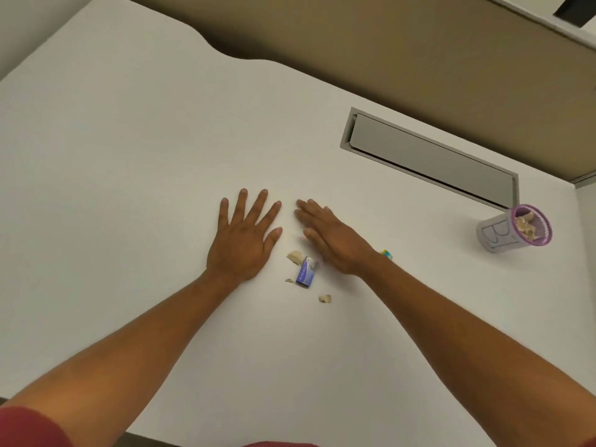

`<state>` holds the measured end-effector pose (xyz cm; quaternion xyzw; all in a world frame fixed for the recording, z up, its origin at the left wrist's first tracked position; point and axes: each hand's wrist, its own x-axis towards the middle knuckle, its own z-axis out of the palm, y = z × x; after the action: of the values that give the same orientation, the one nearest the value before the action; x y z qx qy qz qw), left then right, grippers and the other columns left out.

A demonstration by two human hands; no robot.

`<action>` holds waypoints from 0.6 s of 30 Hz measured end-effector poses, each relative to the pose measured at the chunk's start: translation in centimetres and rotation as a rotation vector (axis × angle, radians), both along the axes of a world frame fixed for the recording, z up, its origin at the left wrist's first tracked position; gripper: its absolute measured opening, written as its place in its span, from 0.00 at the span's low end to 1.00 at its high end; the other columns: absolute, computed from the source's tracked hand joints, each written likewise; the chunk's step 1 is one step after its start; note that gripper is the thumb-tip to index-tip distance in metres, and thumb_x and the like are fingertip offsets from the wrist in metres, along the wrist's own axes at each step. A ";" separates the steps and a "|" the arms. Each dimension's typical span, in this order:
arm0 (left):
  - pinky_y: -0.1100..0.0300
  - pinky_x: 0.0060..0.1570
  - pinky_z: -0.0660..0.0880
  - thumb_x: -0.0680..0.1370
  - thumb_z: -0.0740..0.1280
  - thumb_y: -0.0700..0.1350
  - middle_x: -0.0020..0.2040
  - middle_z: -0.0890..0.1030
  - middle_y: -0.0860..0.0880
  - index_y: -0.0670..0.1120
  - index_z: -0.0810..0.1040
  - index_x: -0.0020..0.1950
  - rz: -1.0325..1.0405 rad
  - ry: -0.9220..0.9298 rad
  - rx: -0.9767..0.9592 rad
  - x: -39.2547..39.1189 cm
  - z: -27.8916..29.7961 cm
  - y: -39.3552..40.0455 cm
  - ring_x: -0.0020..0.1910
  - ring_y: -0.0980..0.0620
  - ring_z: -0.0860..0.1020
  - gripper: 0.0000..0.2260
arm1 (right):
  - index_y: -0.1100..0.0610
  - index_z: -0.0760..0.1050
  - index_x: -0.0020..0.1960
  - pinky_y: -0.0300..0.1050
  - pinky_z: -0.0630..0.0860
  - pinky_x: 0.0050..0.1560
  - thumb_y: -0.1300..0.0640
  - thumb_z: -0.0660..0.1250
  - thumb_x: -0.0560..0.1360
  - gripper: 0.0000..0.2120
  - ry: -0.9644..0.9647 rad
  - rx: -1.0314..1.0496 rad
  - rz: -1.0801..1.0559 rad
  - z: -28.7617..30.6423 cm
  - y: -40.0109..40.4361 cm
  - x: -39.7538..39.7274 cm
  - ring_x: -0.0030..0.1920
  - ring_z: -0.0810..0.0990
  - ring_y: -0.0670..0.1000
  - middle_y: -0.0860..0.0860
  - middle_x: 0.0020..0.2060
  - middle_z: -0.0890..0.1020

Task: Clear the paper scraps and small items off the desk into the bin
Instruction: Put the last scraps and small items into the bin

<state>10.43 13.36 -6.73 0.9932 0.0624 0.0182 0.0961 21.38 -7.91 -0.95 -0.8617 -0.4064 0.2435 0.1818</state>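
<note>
Two bare forearms, mine, reach forward over the white desk (129, 162), a red sleeve (29, 427) at the near left corner. Nearest on the desk lies a small tan paper scrap (325, 298). Just beyond it, between my wrists, a small blue box (305, 275) lies with a tiny scrap (289, 280) to its left and a larger tan scrap (295, 256) touching its far left corner. My left hand (242, 240) rests flat, palm down, fingers spread wide, holding nothing. My right hand (333, 238) also lies open and empty, fingers together, close beside the box. A small yellow-green item (387, 254) shows at the outer edge of my right wrist, mostly hidden. Farther right stands the bin (503, 235), a grey cup with a purple rim, tan scraps inside. Beyond it, a grey cable hatch (429, 156) is set into the desk.
</note>
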 end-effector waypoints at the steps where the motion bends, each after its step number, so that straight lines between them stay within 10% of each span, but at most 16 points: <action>1: 0.34 0.80 0.50 0.86 0.45 0.62 0.86 0.56 0.51 0.57 0.56 0.84 -0.002 0.005 0.002 0.0 0.1 0.0 0.84 0.39 0.53 0.27 | 0.54 0.56 0.82 0.48 0.45 0.83 0.51 0.49 0.88 0.24 0.004 0.013 -0.011 -0.3 -1.3 -1.1 0.83 0.46 0.44 0.45 0.83 0.53; 18: 0.41 0.80 0.58 0.83 0.58 0.55 0.73 0.77 0.48 0.47 0.78 0.72 -0.134 -0.123 -0.298 -3.7 1.0 -1.0 0.75 0.43 0.71 0.22 | 0.55 0.74 0.70 0.49 0.72 0.69 0.49 0.72 0.75 0.26 -0.238 0.237 -0.502 -1.1 -2.3 -11.7 0.66 0.75 0.52 0.49 0.63 0.79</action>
<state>6.74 12.39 -5.77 0.9669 -0.0078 0.0632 0.2470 9.70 -10.16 -2.07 -0.9305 -0.2246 0.0392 0.2865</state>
